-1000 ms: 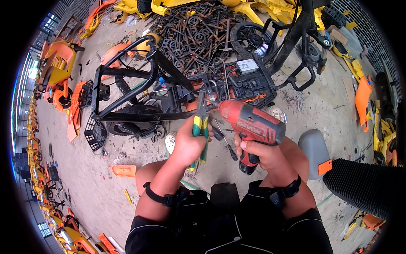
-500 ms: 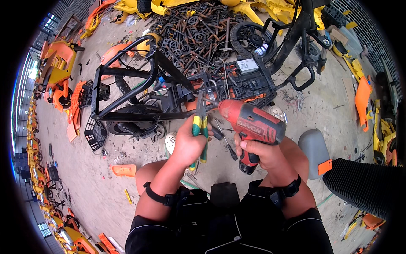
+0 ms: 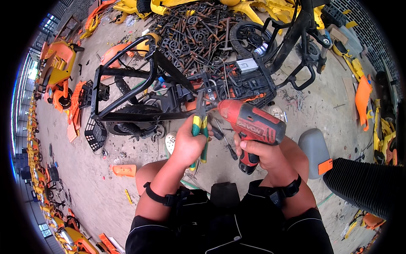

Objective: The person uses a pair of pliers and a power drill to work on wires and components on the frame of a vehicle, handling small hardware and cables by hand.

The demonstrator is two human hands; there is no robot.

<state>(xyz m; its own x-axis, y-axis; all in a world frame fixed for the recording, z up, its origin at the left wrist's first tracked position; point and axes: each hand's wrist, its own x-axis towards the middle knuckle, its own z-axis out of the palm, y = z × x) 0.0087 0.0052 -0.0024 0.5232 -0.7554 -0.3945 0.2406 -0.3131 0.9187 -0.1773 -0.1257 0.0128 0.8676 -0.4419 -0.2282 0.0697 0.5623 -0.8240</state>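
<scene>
My left hand is closed around pliers with green and yellow handles; their metal jaws reach up to the middle of a partly stripped black scooter frame. My right hand grips a red and black cordless driver, its nose pointing left beside the plier jaws, where I cannot make out what it touches. A battery tray with cables sits in the frame beyond them. A screwdriver lies on the floor below the tools.
A pile of rusty metal parts lies beyond the frame, with a loose wheel. Yellow scooter bodies line the left. At right are an orange panel, a grey pad with an orange phone, and a black ribbed hose.
</scene>
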